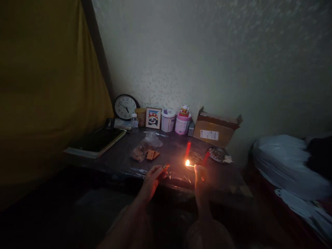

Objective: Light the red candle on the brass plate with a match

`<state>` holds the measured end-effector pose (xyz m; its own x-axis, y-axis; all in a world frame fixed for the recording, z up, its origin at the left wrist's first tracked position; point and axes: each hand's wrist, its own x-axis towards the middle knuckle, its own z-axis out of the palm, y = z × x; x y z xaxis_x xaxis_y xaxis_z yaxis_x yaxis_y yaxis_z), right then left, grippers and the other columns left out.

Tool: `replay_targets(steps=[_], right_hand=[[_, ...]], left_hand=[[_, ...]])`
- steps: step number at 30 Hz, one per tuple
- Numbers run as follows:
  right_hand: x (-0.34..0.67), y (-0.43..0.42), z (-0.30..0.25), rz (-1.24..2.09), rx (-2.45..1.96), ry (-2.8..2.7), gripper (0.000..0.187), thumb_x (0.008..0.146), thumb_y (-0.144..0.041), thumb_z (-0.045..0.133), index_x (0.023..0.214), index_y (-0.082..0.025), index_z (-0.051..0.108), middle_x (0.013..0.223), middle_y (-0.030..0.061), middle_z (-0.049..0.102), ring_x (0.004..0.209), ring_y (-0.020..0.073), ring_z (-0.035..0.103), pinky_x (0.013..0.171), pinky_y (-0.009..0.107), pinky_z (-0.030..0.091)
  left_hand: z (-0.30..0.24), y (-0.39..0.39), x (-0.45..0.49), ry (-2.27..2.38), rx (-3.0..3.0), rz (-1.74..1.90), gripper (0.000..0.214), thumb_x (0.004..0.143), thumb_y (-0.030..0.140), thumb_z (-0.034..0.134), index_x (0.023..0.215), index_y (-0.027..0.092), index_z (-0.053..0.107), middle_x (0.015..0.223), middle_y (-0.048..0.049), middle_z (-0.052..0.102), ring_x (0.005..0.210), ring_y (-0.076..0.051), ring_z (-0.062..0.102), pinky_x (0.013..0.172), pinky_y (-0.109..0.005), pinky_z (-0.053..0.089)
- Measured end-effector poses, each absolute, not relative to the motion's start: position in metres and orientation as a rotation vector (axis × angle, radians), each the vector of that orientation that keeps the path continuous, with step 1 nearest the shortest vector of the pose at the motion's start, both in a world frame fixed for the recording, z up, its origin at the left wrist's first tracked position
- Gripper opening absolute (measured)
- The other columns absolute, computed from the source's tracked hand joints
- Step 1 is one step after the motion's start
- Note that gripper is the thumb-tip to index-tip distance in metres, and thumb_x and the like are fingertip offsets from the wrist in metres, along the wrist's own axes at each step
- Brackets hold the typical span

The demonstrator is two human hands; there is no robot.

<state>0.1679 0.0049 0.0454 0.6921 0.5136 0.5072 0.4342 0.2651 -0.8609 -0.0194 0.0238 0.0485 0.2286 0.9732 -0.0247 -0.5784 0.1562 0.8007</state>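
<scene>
In a dim room my right hand (pixel 200 172) pinches a burning match (pixel 188 163), its flame just left of my fingers. My left hand (pixel 153 175) is closed on a small matchbox (pixel 165 167) at the front edge of the dark table (pixel 121 160). Two red candles stand close behind the flame, one upright (pixel 187 149) and one leaning (pixel 206 158), by a small dark dish (pixel 195 157). The flame is a little below the upright candle, apart from it.
A clear plastic bag (pixel 145 147) and small orange boxes (pixel 152 155) lie mid-table. Along the wall stand a clock (pixel 125 107), a framed picture (pixel 153 118), tins (pixel 168 120), a cardboard box (pixel 215 129). A book (pixel 97 141) lies left, a plate of sticks (pixel 219 155) right, bedding (pixel 287 162) far right.
</scene>
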Motion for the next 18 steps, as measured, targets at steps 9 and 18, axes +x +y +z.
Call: replay_targets(steps=[9,18], right_hand=[[0.17,0.003,0.05,0.055,-1.328,-0.912,0.028,0.077,-0.045,0.057,0.073,-0.018,0.062,0.076,0.004,0.063,0.076,0.0189,0.059,0.073,0.033,0.046],[0.172,0.008,0.055,0.071,-1.269,-0.931,0.022,0.077,-0.039,0.058,0.075,-0.017,0.063,0.078,0.004,0.065,0.078,0.0186,0.06,0.075,0.033,0.046]], left_hand=[[0.048,0.026,-0.017,0.655,0.692,1.208,0.022,0.064,0.034,0.074,0.074,0.017,0.064,0.091,-0.0035,0.072,0.077,-0.015,0.064,0.071,-0.027,0.047],[0.038,0.031,-0.018,0.688,0.708,1.194,0.024,0.066,0.037,0.072,0.079,0.018,0.064,0.09,-0.0027,0.07,0.079,-0.016,0.063,0.073,-0.027,0.046]])
